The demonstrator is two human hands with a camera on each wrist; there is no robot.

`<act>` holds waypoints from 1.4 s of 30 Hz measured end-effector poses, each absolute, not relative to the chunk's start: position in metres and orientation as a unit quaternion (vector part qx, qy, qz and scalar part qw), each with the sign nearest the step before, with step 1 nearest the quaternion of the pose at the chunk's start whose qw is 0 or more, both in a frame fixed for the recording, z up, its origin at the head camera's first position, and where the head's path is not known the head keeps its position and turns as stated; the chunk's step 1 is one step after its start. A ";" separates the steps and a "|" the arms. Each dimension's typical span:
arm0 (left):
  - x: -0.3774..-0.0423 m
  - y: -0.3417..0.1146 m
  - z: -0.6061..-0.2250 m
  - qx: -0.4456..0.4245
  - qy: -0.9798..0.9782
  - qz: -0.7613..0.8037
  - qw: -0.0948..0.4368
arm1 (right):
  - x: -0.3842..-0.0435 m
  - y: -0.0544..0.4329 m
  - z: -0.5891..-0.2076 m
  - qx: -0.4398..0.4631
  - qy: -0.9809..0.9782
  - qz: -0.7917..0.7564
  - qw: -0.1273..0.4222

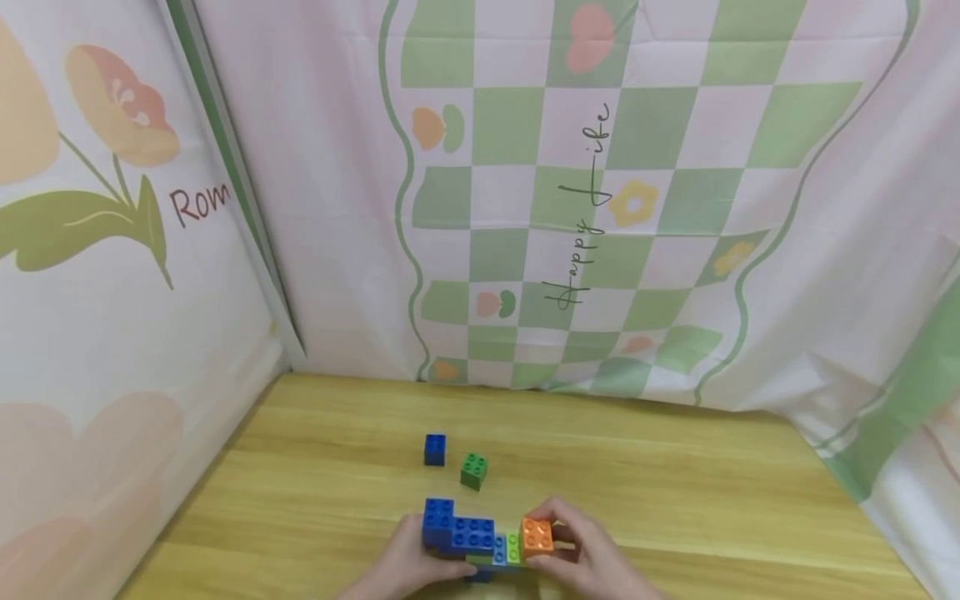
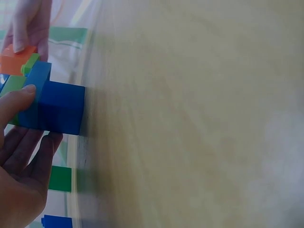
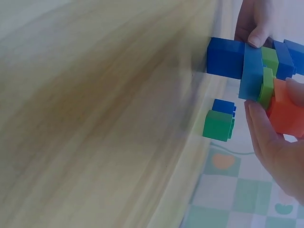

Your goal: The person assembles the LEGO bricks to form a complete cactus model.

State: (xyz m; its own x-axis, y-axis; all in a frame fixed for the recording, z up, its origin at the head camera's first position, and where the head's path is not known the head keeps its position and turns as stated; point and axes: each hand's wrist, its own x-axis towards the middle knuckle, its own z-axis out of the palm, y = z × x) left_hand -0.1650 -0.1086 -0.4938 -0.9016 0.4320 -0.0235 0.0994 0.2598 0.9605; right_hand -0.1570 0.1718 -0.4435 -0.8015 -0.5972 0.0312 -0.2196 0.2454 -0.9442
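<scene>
A stack of joined toy building bricks (image 1: 473, 533), dark blue, light blue and green, is low in the head view. My left hand (image 1: 408, 560) grips its left side, thumb on the near face and fingers behind. An orange brick (image 1: 537, 537) sits at the stack's right end, against a lime green brick (image 1: 513, 547). My right hand (image 1: 588, 554) pinches the orange brick between thumb and fingers. In the right wrist view the orange brick (image 3: 286, 111) touches the lime piece; whether it is fully pressed on I cannot tell. A dark blue brick (image 3: 225, 57) forms the stack's underside.
Beyond the hands, a loose blue brick (image 1: 435, 450) and a loose green brick (image 1: 473, 472) stand on the wooden table (image 1: 660, 467). A patterned curtain (image 1: 510, 200) hangs along the table's far edge, and a flowered cloth (image 1: 112, 333) borders the left.
</scene>
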 end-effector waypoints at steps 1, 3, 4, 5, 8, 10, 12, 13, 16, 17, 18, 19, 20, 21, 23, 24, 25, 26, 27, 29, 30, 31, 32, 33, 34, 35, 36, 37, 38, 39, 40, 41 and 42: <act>-0.165 -0.109 -0.494 0.169 0.782 0.583 0.143 | -0.157 0.172 -0.443 -0.264 0.772 -0.553 0.170; -0.164 -0.109 -0.493 0.166 0.782 0.583 0.144 | -0.157 0.171 -0.442 -0.261 0.775 -0.550 0.171; -0.164 -0.109 -0.492 0.164 0.782 0.583 0.145 | -0.156 0.171 -0.441 -0.258 0.777 -0.548 0.172; -0.164 -0.109 -0.492 0.164 0.783 0.582 0.146 | -0.156 0.171 -0.441 -0.257 0.778 -0.546 0.172; -0.164 -0.109 -0.492 0.163 0.783 0.582 0.147 | -0.155 0.170 -0.439 -0.252 0.784 -0.540 0.174; -0.165 -0.109 -0.492 0.163 0.783 0.582 0.148 | -0.155 0.170 -0.438 -0.249 0.786 -0.538 0.174; -0.165 -0.109 -0.492 0.163 0.784 0.581 0.147 | -0.154 0.170 -0.437 -0.249 0.789 -0.535 0.173; -0.166 -0.109 -0.492 0.163 0.784 0.581 0.147 | -0.154 0.170 -0.437 -0.249 0.790 -0.533 0.172; -0.166 -0.109 -0.492 0.166 0.785 0.579 0.145 | -0.154 0.170 -0.437 -0.250 0.794 -0.528 0.168; -0.166 -0.109 -0.493 0.168 0.785 0.579 0.144 | -0.153 0.170 -0.437 -0.251 0.797 -0.523 0.165; -0.166 -0.109 -0.493 0.170 0.785 0.578 0.144 | -0.153 0.170 -0.437 -0.253 0.801 -0.518 0.161; -0.166 -0.109 -0.493 0.170 0.785 0.577 0.144 | -0.153 0.169 -0.437 -0.255 0.805 -0.512 0.156; -0.166 -0.109 -0.492 0.170 0.785 0.578 0.145 | -0.153 0.169 -0.437 -0.258 0.810 -0.506 0.150; -0.166 -0.109 -0.492 0.170 0.785 0.578 0.146 | -0.153 0.169 -0.437 -0.261 0.815 -0.498 0.144; -0.166 -0.109 -0.492 0.169 0.784 0.579 0.147 | -0.153 0.170 -0.436 -0.270 0.825 -0.480 0.127; -0.166 -0.109 -0.492 0.170 0.784 0.579 0.146 | -0.153 0.170 -0.435 -0.275 0.829 -0.472 0.120; -0.166 -0.109 -0.492 0.172 0.784 0.579 0.145 | -0.154 0.170 -0.435 -0.278 0.833 -0.464 0.113; -0.166 -0.109 -0.492 0.173 0.783 0.579 0.144 | -0.154 0.170 -0.434 -0.281 0.837 -0.456 0.108; -0.166 -0.109 -0.492 0.176 0.784 0.579 0.142 | -0.154 0.171 -0.433 -0.285 0.841 -0.448 0.103; -0.166 -0.110 -0.492 0.179 0.785 0.577 0.139 | -0.154 0.171 -0.431 -0.292 0.846 -0.436 0.095; -0.166 -0.110 -0.492 0.180 0.786 0.576 0.137 | -0.154 0.172 -0.431 -0.294 0.848 -0.430 0.094; -0.166 -0.110 -0.492 0.180 0.786 0.576 0.136 | -0.155 0.172 -0.430 -0.297 0.850 -0.425 0.093; -0.166 -0.110 -0.492 0.179 0.786 0.575 0.137 | -0.155 0.173 -0.429 -0.299 0.852 -0.419 0.092; -0.167 -0.110 -0.492 0.178 0.787 0.575 0.137 | -0.155 0.173 -0.428 -0.301 0.854 -0.414 0.091; -0.167 -0.110 -0.493 0.178 0.788 0.573 0.138 | -0.155 0.174 -0.427 -0.301 0.856 -0.410 0.093; -0.167 -0.110 -0.493 0.179 0.788 0.573 0.138 | -0.155 0.175 -0.426 -0.300 0.859 -0.405 0.092; -0.167 -0.110 -0.494 0.179 0.788 0.573 0.138 | -0.154 0.176 -0.425 -0.297 0.862 -0.400 0.092; -0.167 -0.110 -0.494 0.179 0.787 0.574 0.139 | -0.154 0.176 -0.424 -0.295 0.864 -0.397 0.092; -0.167 -0.110 -0.495 0.180 0.786 0.574 0.138 | -0.154 0.177 -0.423 -0.297 0.864 -0.397 0.086; -0.167 -0.110 -0.495 0.182 0.785 0.576 0.138 | -0.154 0.177 -0.423 -0.302 0.863 -0.396 0.078; -0.167 -0.110 -0.495 0.182 0.784 0.578 0.137 | -0.154 0.178 -0.422 -0.308 0.862 -0.397 0.068; -0.167 -0.110 -0.495 0.183 0.782 0.580 0.137 | -0.155 0.178 -0.421 -0.316 0.860 -0.398 0.054; -0.167 -0.110 -0.495 0.183 0.781 0.581 0.137 | -0.155 0.178 -0.421 -0.326 0.856 -0.400 0.039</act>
State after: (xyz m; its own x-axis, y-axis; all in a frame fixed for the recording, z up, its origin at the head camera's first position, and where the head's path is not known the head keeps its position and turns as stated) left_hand -0.1674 -0.1098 -0.4947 -0.8953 0.4454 -0.0014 0.1263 0.2567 0.9582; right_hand -0.1553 0.1780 -0.4209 -0.7839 -0.5898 0.1940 -0.5270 0.4669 -0.7101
